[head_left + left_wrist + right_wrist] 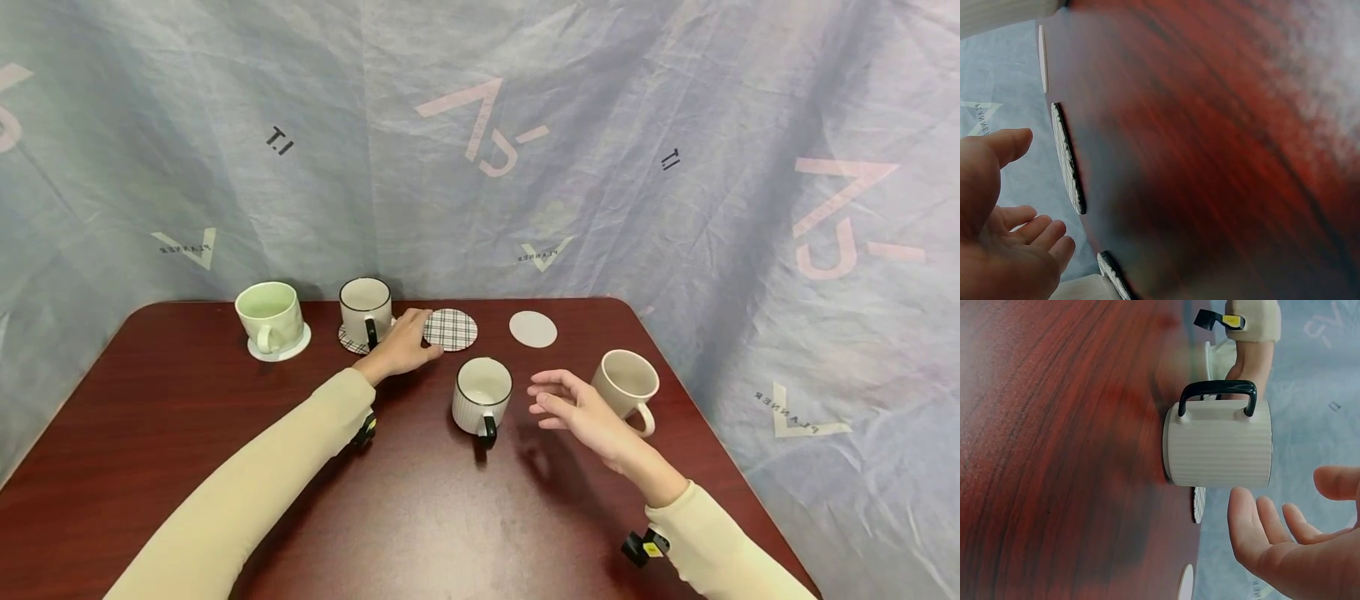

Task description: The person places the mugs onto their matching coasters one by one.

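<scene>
My left hand (402, 346) reaches over the table between a white mug (355, 321) with a black rim and handle and a checked round coaster (452, 331). In the left wrist view its thumb and fingers are spread apart, with nothing in the grasp. A ribbed white mug (471, 410), also black-rimmed with a black handle, stands nearer the person. To its right hovers my right hand (588, 414), fingers loosely bent and holding nothing. The right wrist view has those fingertips (1241, 497) close by the ribbed mug's side. A cream mug (628, 377) stands behind the right hand.
At the back left, a pale green mug (276, 323) sits on a white coaster (300, 345). The black-rimmed mug beside it rests on a checked coaster (351, 344). Another white coaster (533, 330) lies at the back right. A grey printed curtain (480, 208) hangs behind the dark red table (420, 508).
</scene>
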A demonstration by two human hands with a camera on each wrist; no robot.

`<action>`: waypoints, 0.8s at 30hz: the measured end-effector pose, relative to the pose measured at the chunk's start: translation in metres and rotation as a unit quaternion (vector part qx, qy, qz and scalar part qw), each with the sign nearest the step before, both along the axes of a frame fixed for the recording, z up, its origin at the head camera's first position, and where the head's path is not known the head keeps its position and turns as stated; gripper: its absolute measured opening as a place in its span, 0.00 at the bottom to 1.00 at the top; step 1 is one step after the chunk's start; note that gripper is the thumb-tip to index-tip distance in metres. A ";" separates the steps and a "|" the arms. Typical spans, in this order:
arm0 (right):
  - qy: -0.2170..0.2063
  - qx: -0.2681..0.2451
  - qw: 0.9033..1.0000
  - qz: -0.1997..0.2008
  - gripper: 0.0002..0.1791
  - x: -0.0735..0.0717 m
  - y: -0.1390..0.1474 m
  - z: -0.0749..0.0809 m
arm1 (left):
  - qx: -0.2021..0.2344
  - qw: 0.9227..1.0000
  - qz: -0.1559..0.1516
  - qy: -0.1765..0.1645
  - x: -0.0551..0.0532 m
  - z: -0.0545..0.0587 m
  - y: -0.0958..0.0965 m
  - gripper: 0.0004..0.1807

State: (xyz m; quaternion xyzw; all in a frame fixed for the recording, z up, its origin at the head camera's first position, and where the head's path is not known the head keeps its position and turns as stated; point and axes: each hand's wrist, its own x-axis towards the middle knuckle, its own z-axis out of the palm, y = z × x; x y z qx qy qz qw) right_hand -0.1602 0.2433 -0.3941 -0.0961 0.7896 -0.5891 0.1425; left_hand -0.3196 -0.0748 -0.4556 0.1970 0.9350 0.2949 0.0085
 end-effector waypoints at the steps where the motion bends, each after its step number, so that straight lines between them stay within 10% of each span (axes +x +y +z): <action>1: 0.000 0.000 1.000 -0.001 0.25 0.000 0.000 0.000 | 0.001 1.000 0.000 0.000 -0.001 0.000 0.000 0.44; 24: -0.002 -0.017 1.000 -0.006 0.25 0.000 -0.001 -0.011 | -0.010 0.999 0.003 -0.036 -0.015 -0.009 0.007 0.47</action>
